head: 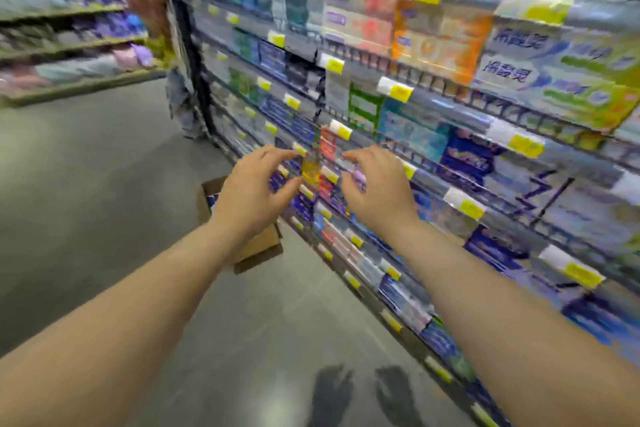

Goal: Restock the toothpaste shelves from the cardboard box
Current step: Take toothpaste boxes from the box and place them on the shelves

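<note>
Two hands, left (pixel 252 191) and right (pixel 377 189), fingers spread and empty, before toothpaste shelves (pixel 450 135); one box (pixel 242 239) below.

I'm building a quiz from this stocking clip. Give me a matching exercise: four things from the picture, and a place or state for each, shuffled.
Things:
1. left hand
2. right hand
3. cardboard box
4. yellow price tags

Places or states:
A. on the floor, partly hidden by the left wrist
B. clipped along the shelf edges
C. empty, fingers spread, right of the other hand
D. empty, fingers curled, above the box

Pairs: 1-D, 2-C, 3-A, 4-B
</note>
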`<state>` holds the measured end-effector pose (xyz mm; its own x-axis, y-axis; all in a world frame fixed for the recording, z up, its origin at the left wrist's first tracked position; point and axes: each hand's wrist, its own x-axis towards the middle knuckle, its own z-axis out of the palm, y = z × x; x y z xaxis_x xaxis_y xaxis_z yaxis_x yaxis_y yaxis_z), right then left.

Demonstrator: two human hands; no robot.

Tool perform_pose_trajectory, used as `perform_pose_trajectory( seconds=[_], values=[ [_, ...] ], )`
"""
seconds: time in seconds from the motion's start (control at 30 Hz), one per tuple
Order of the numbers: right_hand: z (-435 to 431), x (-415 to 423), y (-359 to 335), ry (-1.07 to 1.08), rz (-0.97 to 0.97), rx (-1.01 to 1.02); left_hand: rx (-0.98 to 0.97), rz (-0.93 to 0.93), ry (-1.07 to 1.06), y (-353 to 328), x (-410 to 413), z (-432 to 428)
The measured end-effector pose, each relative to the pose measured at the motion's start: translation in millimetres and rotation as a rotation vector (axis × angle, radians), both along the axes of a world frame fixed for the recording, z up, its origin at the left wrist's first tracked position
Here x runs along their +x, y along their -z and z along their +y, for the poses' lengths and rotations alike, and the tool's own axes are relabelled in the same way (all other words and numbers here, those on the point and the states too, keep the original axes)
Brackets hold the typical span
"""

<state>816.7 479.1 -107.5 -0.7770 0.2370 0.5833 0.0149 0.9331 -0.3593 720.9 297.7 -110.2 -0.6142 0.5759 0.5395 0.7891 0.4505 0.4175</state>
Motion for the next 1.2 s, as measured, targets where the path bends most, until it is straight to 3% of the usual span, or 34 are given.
perform_pose_trajectory(
  seconds=[0.23,0.8,1.2],
  values=[
    [-95.0,-122.7,29.7,-0.17,-0.152,-0.08,-0.011,-0.122,-0.165,24.6,-87.5,-121.3],
    [-175.1,-464.4,66.2,-0.44,-0.377,-0.137,0.011,-0.296,-0.504,60.2,-359.7,-226.1],
    [-229.6,-667.3,99.0,-0.159,-0.459,-0.316,-0.099,-0.394,-0.244,76.8,-620.1,-274.0]
  ],
)
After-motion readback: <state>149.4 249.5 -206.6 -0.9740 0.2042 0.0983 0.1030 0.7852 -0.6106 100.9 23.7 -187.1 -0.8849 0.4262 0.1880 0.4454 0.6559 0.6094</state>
